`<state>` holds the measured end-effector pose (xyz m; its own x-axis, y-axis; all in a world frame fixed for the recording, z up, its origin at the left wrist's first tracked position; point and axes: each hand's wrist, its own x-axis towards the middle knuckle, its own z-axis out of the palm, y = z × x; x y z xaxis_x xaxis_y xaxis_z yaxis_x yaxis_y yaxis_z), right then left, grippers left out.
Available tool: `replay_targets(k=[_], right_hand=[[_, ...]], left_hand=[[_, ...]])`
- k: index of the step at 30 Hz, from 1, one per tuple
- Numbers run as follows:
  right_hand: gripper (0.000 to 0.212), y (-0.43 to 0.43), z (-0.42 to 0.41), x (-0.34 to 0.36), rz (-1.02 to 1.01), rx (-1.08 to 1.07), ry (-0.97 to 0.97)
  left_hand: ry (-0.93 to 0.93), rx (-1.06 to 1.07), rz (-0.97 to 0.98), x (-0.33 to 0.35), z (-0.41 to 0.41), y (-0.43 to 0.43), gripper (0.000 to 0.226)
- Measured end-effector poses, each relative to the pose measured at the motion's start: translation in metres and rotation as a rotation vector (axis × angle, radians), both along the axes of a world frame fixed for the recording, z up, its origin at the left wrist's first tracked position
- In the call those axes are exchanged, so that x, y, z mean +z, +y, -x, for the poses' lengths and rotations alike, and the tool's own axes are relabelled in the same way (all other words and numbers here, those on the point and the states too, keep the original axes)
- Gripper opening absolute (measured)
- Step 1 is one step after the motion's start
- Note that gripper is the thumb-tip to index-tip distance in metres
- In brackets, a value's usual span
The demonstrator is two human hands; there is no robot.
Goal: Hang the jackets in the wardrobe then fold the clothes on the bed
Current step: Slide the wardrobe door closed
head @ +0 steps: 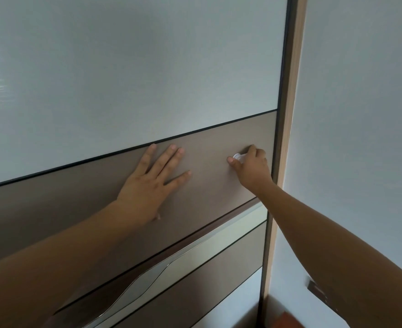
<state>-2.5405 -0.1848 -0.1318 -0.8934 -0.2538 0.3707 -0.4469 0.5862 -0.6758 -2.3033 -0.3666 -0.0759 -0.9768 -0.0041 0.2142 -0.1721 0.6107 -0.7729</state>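
My right hand (252,168) pinches a small white knob (238,157) between thumb and curled fingers, near the right edge of the wardrobe door (65,216). Just left of it, my left hand (147,185) lies flat, fingers spread, on the same brown band. A silver handle strip (171,263) runs below it, with the white wall (361,114) to the right.

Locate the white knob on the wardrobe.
Head view, right of centre: the white knob sits on the brown panel near the right edge of the door, gripped by the right hand.
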Motion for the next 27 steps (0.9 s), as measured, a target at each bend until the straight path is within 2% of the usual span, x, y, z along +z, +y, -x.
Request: replay_targets(k=[7,14,20,27], right_hand=[[0.078,-0.018,-0.039,-0.002,-0.057,-0.012,0.014],[0.076,-0.049,-0.105,-0.004,-0.134,-0.036,0.122],[0.056,-0.078,-0.175,-0.006,-0.161,0.047,0.211],[0.053,-0.113,-0.246,-0.003,-0.238,0.112,0.3]], left_hand=[[-0.006,0.012,0.007,0.0,-0.043,-0.021,0.133],[-0.003,0.046,-0.003,0.001,-0.114,-0.056,0.136],[-0.007,0.089,0.0,0.001,-0.183,-0.092,0.139],[-0.036,0.177,-0.022,0.001,-0.264,-0.128,0.139]])
